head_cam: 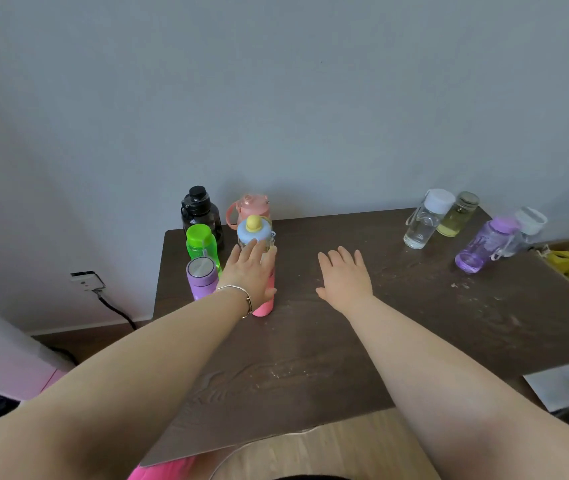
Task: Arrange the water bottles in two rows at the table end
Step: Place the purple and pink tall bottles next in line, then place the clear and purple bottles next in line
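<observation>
Six bottles are gathered at the table's left end in two rows: a black bottle, a green bottle and a lilac flask in the outer row; a pink-lidded bottle, a blue-capped bottle and a pink flask in the inner one. Four more are left at two o'clock, well apart from the group: a white-capped clear bottle, a yellowish bottle, a purple bottle and another clear bottle.

The left hand is laid over the pink flask with fingers spread; whether it is gripped or merely touched cannot be told. The right hand is held open and flat just above the table, at three o'clock from the flask, with nothing in it.

A nudge from the left hand could tip the pink flask into the blue-capped bottle, which is close behind it. The pink flask's top is hidden by the hand. The far-right bottles overlap, so their spacing is hard to judge.
</observation>
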Motion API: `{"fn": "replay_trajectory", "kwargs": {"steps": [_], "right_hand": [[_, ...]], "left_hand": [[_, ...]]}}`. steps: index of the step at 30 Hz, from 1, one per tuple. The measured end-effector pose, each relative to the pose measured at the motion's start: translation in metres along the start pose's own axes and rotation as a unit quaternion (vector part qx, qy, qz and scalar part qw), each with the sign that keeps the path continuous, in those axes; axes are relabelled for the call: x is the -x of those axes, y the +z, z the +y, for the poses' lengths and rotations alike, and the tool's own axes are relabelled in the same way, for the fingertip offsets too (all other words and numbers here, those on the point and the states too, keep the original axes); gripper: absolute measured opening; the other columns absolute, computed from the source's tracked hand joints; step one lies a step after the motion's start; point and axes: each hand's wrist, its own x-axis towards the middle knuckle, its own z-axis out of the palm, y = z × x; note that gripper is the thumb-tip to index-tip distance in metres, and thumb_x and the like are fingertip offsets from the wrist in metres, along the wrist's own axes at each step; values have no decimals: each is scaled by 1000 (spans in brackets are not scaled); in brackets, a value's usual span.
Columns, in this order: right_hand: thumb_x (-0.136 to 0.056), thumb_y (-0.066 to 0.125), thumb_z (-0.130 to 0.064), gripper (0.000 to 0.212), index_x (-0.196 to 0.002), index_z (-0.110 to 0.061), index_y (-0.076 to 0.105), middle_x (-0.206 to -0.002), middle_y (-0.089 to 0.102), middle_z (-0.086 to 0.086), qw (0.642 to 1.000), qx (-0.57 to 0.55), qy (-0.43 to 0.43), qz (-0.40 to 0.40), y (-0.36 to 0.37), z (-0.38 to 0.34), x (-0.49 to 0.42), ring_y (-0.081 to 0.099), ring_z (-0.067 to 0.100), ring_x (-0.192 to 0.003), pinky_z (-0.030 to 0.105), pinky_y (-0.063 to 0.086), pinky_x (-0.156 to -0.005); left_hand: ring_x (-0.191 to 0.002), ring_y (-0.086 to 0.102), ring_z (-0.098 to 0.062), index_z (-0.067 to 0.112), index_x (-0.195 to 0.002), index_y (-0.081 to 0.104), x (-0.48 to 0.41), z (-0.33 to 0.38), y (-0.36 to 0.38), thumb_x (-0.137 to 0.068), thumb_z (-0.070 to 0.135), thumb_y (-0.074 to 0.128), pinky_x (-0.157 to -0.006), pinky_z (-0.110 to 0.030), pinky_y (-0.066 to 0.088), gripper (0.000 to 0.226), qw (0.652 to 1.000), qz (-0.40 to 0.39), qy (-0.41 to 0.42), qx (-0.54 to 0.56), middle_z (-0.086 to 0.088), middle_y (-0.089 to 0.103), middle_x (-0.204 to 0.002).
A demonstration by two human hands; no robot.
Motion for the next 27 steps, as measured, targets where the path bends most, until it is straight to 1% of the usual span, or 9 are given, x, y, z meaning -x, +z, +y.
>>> {"fn": "replay_trajectory", "kwargs": {"steps": [3, 6, 12, 17, 21, 24, 27], "right_hand": [[-94, 60, -45, 77, -155, -15, 26, -155, 38, 10, 1000, 0, 9, 5, 6, 41, 14, 20, 32, -151, 53, 16, -122], [-94, 62, -45, 77, -155, -15, 26, -155, 38, 10, 1000, -13, 19, 12, 12, 91, 29, 21, 32, -150, 51, 16, -122], [-93, 62, -46, 80, -156, -15, 23, -158, 33, 10, 998, -37, 51, 7, 23, 214, 63, 19, 32, -151, 51, 16, -123], [-93, 63, -46, 84, -158, -15, 19, -157, 33, 11, 995, -57, 82, 9, 29, 304, 86, 21, 32, -151, 50, 19, -123], [-92, 63, -47, 83, -156, -16, 22, -154, 36, 10, 992, -71, 107, 19, 36, 354, 92, 26, 32, -148, 49, 20, -122], [-91, 65, -48, 81, -154, -16, 27, -152, 39, 11, 989, -81, 123, 18, 42, 379, 93, 30, 32, -145, 50, 23, -121], [-92, 63, -50, 80, -155, -16, 26, -155, 36, 12, 987, -82, 137, 9, 45, 400, 87, 29, 32, -146, 50, 22, -121]], "left_hand": [[-166, 8, -33, 14, -169, 12, -10, 34, -1, -101, 52, 62, -138, -51, 14, 92, 1000, -3, 2, -14, -14, 11, -176], [-166, 5, -33, 14, -169, 9, -25, 73, -4, -103, 50, 61, -138, -52, 13, 91, 1000, -18, -15, -10, -14, 7, -177], [-167, 4, -31, 14, -169, 9, -60, 177, -13, -104, 51, 60, -137, -52, 15, 91, 998, -37, -47, -18, -12, 7, -177], [-167, 4, -30, 14, -169, 9, -87, 258, -28, -104, 50, 60, -138, -51, 14, 90, 998, -42, -51, -15, -12, 7, -177], [-167, 4, -29, 14, -169, 9, -110, 303, -40, -104, 50, 60, -138, -50, 13, 90, 998, -43, -38, -24, -11, 7, -177], [-167, 5, -28, 15, -169, 10, -130, 324, -47, -104, 51, 59, -138, -50, 12, 89, 999, -38, -33, -15, -11, 8, -177], [-167, 5, -29, 15, -168, 12, -151, 336, -51, -105, 53, 58, -138, -49, 12, 87, 999, -34, -26, -13, -11, 9, -177]]}}
